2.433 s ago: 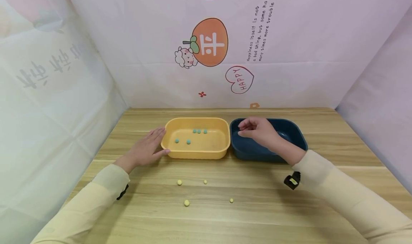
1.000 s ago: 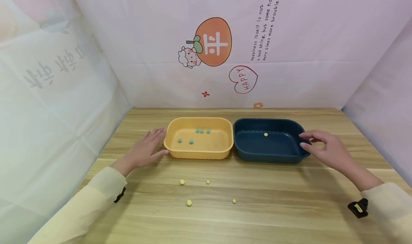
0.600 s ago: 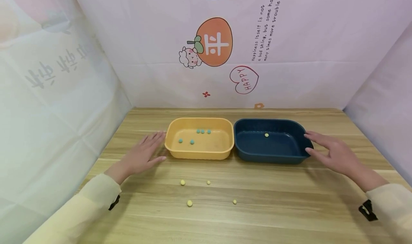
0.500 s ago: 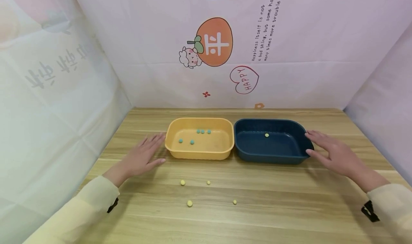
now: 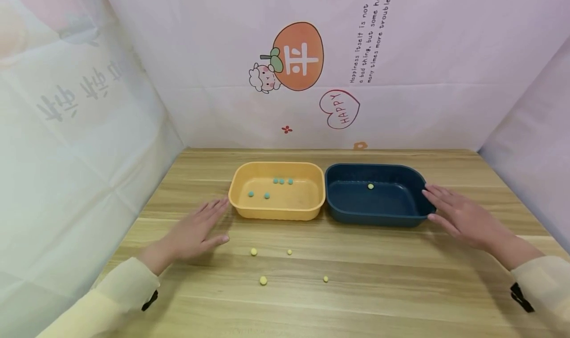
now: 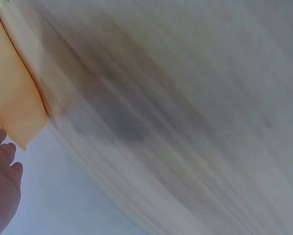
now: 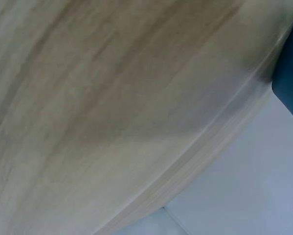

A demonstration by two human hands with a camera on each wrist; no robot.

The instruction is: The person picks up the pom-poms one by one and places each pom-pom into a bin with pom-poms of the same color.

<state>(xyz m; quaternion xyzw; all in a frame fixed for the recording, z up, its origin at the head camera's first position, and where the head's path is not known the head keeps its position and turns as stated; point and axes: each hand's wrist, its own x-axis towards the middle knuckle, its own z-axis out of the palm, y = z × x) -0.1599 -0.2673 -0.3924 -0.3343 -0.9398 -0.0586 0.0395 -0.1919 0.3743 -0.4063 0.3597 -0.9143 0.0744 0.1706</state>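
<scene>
At the far left, the left hand (image 5: 191, 235) reaches palm-down over the surface (image 5: 378, 303), its fingers straight and holding nothing, the thumb spread apart from them. Those fingertips lie just beside the left end of the yellow tray (image 5: 285, 214); whether they touch it, I cannot tell. Five blue-green balls (image 5: 267, 196) sit inside, two toward the left and three in a row nearer the far wall. On the surface in front are four small yellow balls (image 5: 263, 280), two larger ones to the left and two smaller to the right, all apart from either hand. Right beside the yellow tray stands the dark blue tray (image 5: 378, 219), with a single yellow ball (image 5: 371, 186) toward its far wall. At its right end is the right hand (image 5: 467, 219), fingers extended with the tips at the rim, thumb apart near the front corner.
</scene>
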